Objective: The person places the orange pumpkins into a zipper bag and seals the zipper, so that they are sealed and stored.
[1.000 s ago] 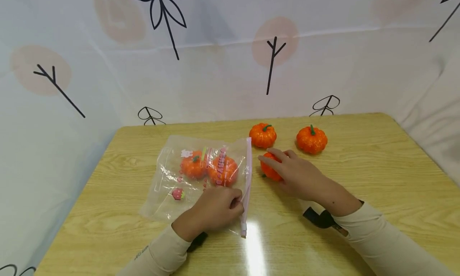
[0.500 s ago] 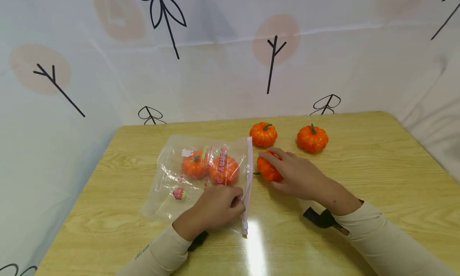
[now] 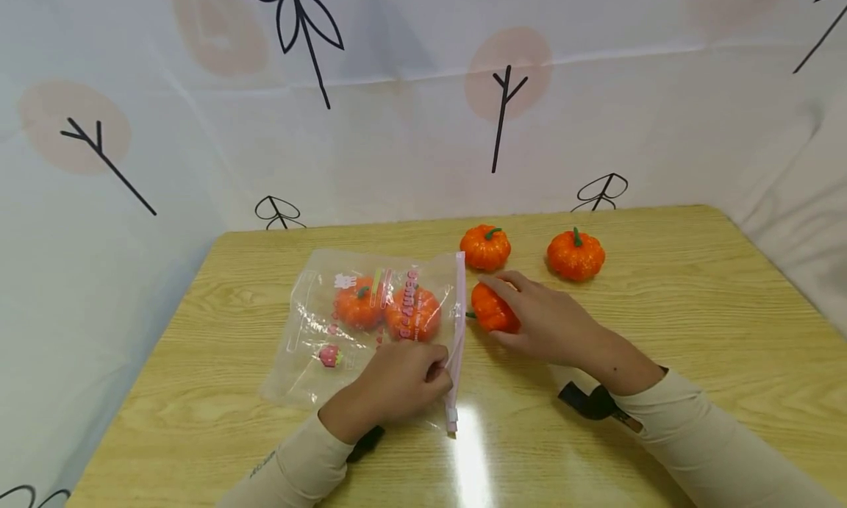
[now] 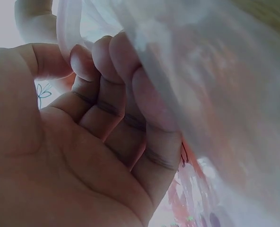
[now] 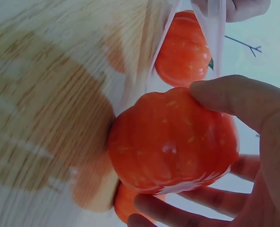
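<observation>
A clear zip bag point(image 3: 298, 376) with pink print lies on the table, its pink slider edge facing right. Two orange toy pumpkins, a left one point(image 3: 357, 303) and a right one point(image 3: 412, 320), show through its plastic. My left hand point(image 3: 400, 381) pinches the bag at its mouth, and the left wrist view has the fingertips curled against the film. Just right of the mouth, my right hand point(image 3: 542, 320) holds another toy pumpkin point(image 3: 491, 308) on its side, green stem towards the bag. In the right wrist view the thumb and fingers span this pumpkin point(image 5: 173, 142).
Two more toy pumpkins stand behind the right hand, one close to the bag's far corner point(image 3: 485, 248) and one farther right point(image 3: 576, 255). The wooden table point(image 3: 695, 295) ends at a white patterned cloth point(image 3: 410, 162) at the back.
The pumpkin under my right hand has turned and shifted slightly left, so its stem now points at the bag's mouth. My left hand and the bag have stayed almost still.
</observation>
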Tool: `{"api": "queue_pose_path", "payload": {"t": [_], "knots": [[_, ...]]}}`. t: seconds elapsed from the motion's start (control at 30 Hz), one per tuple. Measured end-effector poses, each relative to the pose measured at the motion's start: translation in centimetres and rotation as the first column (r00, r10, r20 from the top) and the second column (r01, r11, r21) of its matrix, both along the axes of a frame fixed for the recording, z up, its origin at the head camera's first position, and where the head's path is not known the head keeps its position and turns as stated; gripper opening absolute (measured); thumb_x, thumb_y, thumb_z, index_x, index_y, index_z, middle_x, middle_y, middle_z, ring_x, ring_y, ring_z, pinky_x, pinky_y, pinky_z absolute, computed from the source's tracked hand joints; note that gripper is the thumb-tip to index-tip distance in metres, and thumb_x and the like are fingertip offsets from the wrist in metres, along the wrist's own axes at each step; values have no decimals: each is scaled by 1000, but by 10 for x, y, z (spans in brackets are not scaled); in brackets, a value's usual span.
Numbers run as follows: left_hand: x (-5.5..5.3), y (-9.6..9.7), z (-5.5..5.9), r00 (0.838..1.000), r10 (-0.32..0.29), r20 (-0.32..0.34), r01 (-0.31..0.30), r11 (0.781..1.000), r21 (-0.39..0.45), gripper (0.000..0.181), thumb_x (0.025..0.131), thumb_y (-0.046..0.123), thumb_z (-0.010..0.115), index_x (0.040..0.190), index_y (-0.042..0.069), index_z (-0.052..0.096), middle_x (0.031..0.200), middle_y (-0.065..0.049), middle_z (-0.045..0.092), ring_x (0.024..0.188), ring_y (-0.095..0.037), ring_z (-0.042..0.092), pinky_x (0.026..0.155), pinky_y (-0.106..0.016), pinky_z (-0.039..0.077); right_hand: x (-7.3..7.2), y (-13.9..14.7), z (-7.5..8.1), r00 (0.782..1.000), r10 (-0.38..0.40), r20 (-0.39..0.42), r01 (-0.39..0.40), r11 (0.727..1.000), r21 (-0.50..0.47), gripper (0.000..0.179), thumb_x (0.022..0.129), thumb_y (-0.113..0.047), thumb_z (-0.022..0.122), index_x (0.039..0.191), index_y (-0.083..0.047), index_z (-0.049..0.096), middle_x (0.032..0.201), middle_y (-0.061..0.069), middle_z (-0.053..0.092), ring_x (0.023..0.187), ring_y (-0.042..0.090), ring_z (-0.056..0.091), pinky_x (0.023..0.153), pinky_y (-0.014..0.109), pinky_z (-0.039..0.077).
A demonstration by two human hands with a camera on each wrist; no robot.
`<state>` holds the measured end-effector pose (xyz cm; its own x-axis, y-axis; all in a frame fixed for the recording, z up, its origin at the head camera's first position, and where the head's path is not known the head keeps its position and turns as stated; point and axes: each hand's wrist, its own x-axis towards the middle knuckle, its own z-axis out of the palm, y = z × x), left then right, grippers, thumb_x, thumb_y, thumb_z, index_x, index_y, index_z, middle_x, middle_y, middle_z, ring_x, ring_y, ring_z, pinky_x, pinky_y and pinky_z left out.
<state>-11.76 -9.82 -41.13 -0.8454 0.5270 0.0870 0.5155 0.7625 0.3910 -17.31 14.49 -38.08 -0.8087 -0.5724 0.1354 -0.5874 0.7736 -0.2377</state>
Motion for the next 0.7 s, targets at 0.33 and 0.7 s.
{"api": "queue_pose_path", "payload": {"t": [0.33, 0.7], "knots": [[1, 0, 1, 1000, 0, -8, 0, 1000, -5, 27, 82, 22, 58, 62, 21, 39, 57, 13, 29, 53, -2, 33, 51, -21, 24, 2, -5, 1, 993, -43, 106, 48, 998, -44, 78, 84, -41, 76, 148, -12, 40, 140, 18, 53, 105, 32, 66, 85, 50, 56], [1, 0, 4, 1000, -4, -17, 5, 1000, 13, 27, 81, 21, 57, 62, 21, 38, 57, 13, 29, 52, -2, 32, 50, -20, 23, -1, -7, -3, 980, -49, 192, 74, 989, -126, 80, 83, -46, 76, 147, -12, 41, 143, 17, 51, 101, 26, 66, 84, 46, 57]]}}
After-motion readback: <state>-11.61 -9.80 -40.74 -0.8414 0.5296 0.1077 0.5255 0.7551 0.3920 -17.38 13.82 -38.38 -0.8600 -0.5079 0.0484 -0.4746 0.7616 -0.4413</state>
